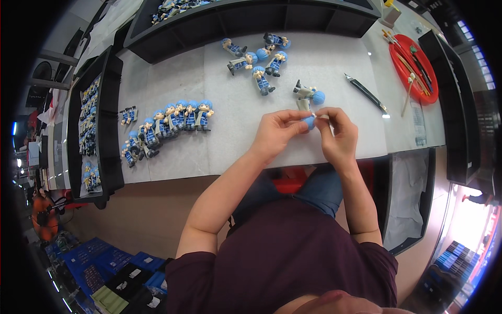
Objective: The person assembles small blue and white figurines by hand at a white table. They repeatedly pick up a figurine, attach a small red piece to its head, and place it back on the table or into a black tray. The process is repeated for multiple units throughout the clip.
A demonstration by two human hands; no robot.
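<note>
Near the table's front edge, my left hand [277,133] and my right hand [340,135] meet over a small figurine [309,123] with blue hair. Fingers and thumbs of both pinch it around the head; a grey part of it points away from me, and the rest is hidden by my fingers. Just beyond my fingertips lies another blue-haired figurine [308,93] with a grey cape, on its side. Farther back is a loose group of several similar figurines [261,78], lying in different directions.
At left stands a curved row of figurines [170,119], beside a black tray [112,78] of more. A large black bin [251,21] spans the back. To the right lie a craft knife [366,93] and a red oval tray [431,94] with brushes.
</note>
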